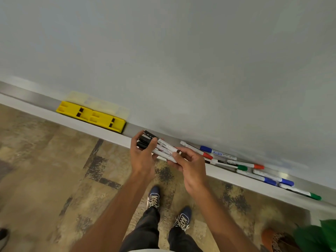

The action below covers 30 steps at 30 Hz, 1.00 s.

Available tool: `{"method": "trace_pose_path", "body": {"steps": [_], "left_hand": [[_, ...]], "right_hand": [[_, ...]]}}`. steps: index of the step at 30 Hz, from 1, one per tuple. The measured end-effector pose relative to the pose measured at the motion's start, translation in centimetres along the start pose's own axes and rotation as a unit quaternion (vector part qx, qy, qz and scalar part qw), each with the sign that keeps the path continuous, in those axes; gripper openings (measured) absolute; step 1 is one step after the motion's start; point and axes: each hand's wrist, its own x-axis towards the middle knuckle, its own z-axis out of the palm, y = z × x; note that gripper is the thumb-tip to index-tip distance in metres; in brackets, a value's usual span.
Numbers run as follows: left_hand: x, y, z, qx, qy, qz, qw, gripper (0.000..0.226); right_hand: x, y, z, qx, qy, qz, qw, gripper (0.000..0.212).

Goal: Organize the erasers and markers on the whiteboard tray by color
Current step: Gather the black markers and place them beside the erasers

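Note:
A bundle of black-capped markers (pixel 160 147) is held over the whiteboard tray (pixel 116 138). My left hand (pixel 142 157) grips the capped ends and my right hand (pixel 190 164) holds the white barrels. Two yellow erasers (pixel 91 114) lie end to end on the tray's left part. To the right on the tray lie loose markers: a red one (pixel 197 150), a blue one (pixel 216 152), a green one (pixel 229 165), an orange-red one (pixel 247 164), two blue ones (pixel 272 178) and a green one (pixel 301 192) at the far right.
The whiteboard (pixel 181 60) rises behind the tray. Below is patterned carpet (pixel 54 179) with my shoes (pixel 153 197). A potted plant (pixel 316 237) stands at the lower right. A dark shoe tip (pixel 3 235) shows at the lower left edge.

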Motion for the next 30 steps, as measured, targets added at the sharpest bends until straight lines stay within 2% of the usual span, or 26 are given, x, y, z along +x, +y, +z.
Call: {"method": "trace_pose_path", "body": {"steps": [4,7,9,12,15,18,22,30], "left_hand": [[1.3,1.1,-1.6,-0.002,0.033,-0.004,0.999,0.049],[2.3,1.8,-3.0,0.001,0.061,-0.011,0.998,0.049],[2.7,2.2,-4.0,-0.001,0.068,-0.015,0.998,0.046],[3.0,2.6,-5.0,-0.007,0.075,-0.021,0.997,0.042],[3.1,2.8,-5.8,0.003,0.086,-0.022,0.996,0.040],[3.1,2.9,-6.5,0.008,0.089,-0.025,0.996,0.043],[3.0,3.2,-6.8,0.005,0.086,-0.032,0.996,0.042],[3.3,2.8,-6.6,0.006,0.077,-0.037,0.996,0.044]], "right_hand": [[1.1,0.6,1.1,-0.068,-0.032,-0.010,0.997,0.017],[2.4,0.7,1.0,-0.216,-0.002,-0.080,0.973,0.010],[3.8,0.8,0.6,-0.381,0.019,-0.172,0.908,0.010],[5.8,1.0,0.4,-0.593,0.008,-0.261,0.762,0.014],[7.0,1.1,0.9,-0.708,-0.027,-0.294,0.641,0.006],[7.4,0.9,1.6,-0.767,-0.051,-0.297,0.567,0.008],[7.5,0.6,2.4,-0.793,-0.066,-0.299,0.527,0.018],[6.6,0.6,0.0,-0.777,-0.006,-0.331,0.535,0.017]]}}
